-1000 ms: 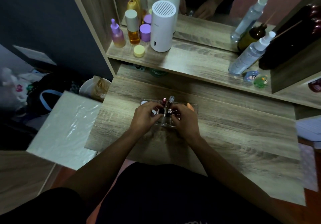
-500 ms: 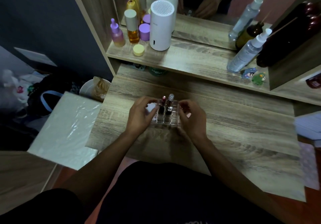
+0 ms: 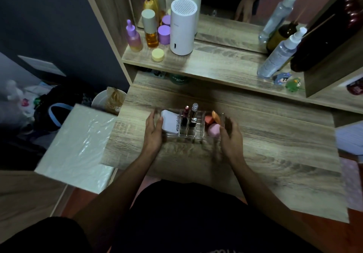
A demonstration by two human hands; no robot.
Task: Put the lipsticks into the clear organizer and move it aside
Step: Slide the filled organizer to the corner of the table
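The clear organizer (image 3: 193, 136) sits on the wooden desk (image 3: 265, 150) straight in front of me. Two lipsticks stand upright in its middle slots, a dark red one (image 3: 185, 115) and a silver-capped one (image 3: 194, 114). A white compact (image 3: 170, 123) lies in its left section. An orange sponge (image 3: 215, 116) and a pink sponge (image 3: 213, 130) fill the right section. My left hand (image 3: 154, 130) clasps the left end, thumb over the rim. My right hand (image 3: 230, 136) is blurred, fingers spread beside the right wall.
On the shelf (image 3: 216, 66) behind stand a white cylinder (image 3: 183, 27), purple and amber bottles (image 3: 150, 30), a yellow jar (image 3: 158, 54) and a spray bottle (image 3: 280, 54). A white wrapped box (image 3: 78, 146) lies left of the desk, beside a bin (image 3: 102, 100).
Both hands left the lipsticks in the middle slots and spread apart to the two ends of the organizer. The compact and sponges are now uncovered.
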